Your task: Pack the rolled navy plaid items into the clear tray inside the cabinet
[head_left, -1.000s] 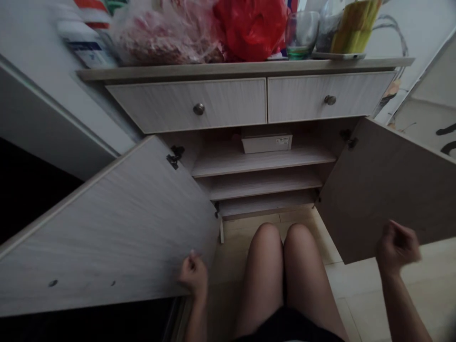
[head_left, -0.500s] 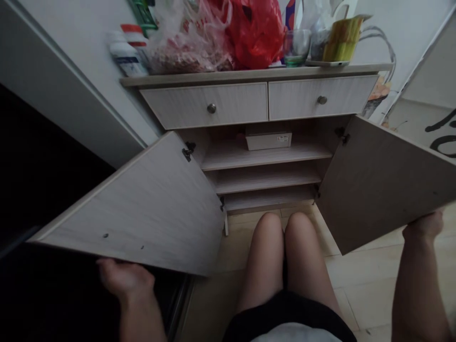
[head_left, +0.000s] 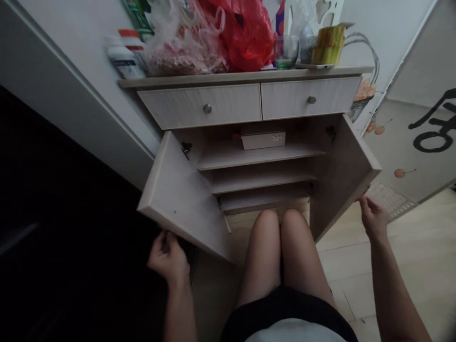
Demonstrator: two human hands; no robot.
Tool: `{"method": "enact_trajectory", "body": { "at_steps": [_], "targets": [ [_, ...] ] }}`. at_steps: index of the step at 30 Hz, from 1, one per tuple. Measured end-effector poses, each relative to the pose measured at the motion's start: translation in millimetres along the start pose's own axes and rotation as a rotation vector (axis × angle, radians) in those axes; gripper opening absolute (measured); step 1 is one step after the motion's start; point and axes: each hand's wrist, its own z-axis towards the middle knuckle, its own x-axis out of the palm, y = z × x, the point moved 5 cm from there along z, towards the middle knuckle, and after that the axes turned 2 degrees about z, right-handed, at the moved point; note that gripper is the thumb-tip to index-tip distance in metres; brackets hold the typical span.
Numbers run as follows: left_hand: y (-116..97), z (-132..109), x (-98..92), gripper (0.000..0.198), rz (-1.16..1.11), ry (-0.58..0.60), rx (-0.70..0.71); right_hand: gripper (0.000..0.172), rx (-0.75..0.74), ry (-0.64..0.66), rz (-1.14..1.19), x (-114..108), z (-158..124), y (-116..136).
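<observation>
I crouch in front of a low wooden cabinet [head_left: 245, 78] whose two doors stand partly open. My left hand [head_left: 167, 259] grips the lower outer edge of the left door [head_left: 181, 199]. My right hand [head_left: 372, 218] holds the lower outer corner of the right door [head_left: 344, 171]. Inside are three bare-looking shelves, and a white box [head_left: 262, 140] lies on the top shelf [head_left: 256, 156]. Two drawers with round knobs [head_left: 207, 108] sit shut above the opening. My knees [head_left: 280, 228] are just before the cabinet's foot.
On the cabinet top stand bottles [head_left: 123, 54], a pinkish plastic bag [head_left: 185, 42], a red bag [head_left: 245, 28], a glass [head_left: 285, 50] and a yellow-green packet [head_left: 329, 45]. A dark opening lies at the left, and a white panel with black brushwork [head_left: 427, 133] at the right. Pale floor tiles lie underfoot.
Both doors have swung inward from wide open toward the cabinet. My hands, which moved out to the door edges, have come in with them. The view has shifted slightly.
</observation>
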Motion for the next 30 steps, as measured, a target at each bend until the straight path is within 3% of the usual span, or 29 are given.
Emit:
{"method": "enact_trajectory", "body": {
  "at_steps": [4,11,16,21,25,30],
  "targets": [
    [-3.0,-16.2,32.0,0.037,-0.034,0.113,0.067,0.042,-0.078,0.107,0.076,35.1,-0.1,34.6],
    [-29.2,-52.1,116.2,0.044,-0.153,0.381,0.095,0.046,-0.148,0.206,0.139,117.1,1.5,74.1],
    [-47.9,-69.6,186.8,0.031,-0.176,0.536,0.141,0.052,-0.129,0.298,0.061,175.3,9.5,93.9],
    [-63.2,-71.8,250.1,0.015,-0.068,0.639,0.174,0.05,-0.091,0.369,-0.079,223.1,20.2,106.3],
    [-73.7,-68.4,282.5,0.01,0.049,0.686,0.212,0.047,-0.066,0.396,-0.115,253.4,28.9,111.0],
    [-80.6,-63.6,306.7,0.009,0.128,0.71,0.245,0.042,-0.063,0.405,-0.1,283.5,42.0,113.9]
  ]
}}
